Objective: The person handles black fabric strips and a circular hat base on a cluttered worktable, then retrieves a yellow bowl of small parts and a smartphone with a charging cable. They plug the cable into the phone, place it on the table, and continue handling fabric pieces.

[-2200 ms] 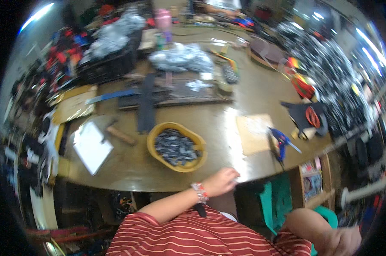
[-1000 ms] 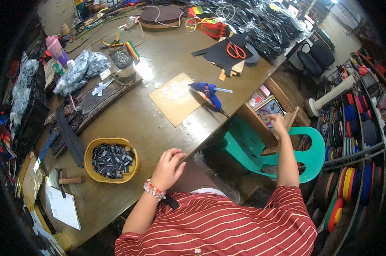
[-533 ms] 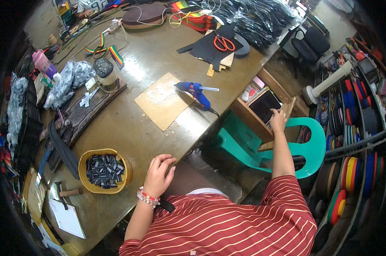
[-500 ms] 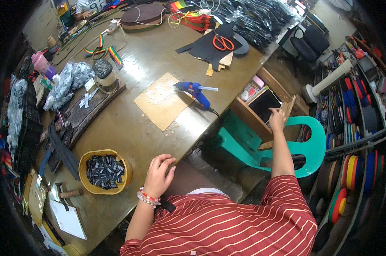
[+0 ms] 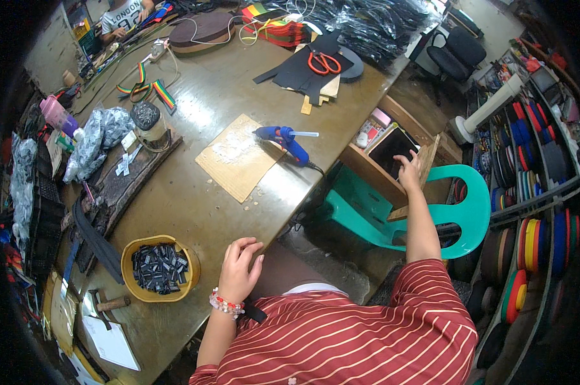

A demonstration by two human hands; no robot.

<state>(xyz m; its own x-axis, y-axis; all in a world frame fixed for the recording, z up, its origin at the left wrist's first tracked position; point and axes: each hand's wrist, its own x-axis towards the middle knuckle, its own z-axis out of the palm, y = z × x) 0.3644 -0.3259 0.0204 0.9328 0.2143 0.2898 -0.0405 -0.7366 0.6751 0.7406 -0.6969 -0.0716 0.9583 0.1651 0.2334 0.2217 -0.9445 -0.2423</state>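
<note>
At the right, my right hand (image 5: 410, 173) reaches over an open wooden drawer (image 5: 381, 174). Its fingers are apart above a dark tablet-like flat thing (image 5: 392, 153) lying inside; whether they touch it I cannot tell. My left hand (image 5: 240, 274), wearing a bead bracelet, is at the table's near edge, holding nothing, its fingers loosely bent. Left of it stands a yellow tub (image 5: 128, 273) full of small black pieces. Farther up, a blue glue gun (image 5: 283, 139) with a clear stick lies partly on a glue-spotted cardboard sheet (image 5: 232, 173).
A green plastic chair (image 5: 476, 212) stands under the drawer. Red-handled scissors (image 5: 324, 63) lie on black material at the back. A hammer (image 5: 110, 305) is left of the tub. Shelves of webbing rolls (image 5: 530, 247) line the right. Another person (image 5: 123, 22) sits at far left.
My right hand has shifted from the drawer's front edge to slightly farther in, with its fingers spread more. The view has tilted slightly; my left hand has hardly moved.
</note>
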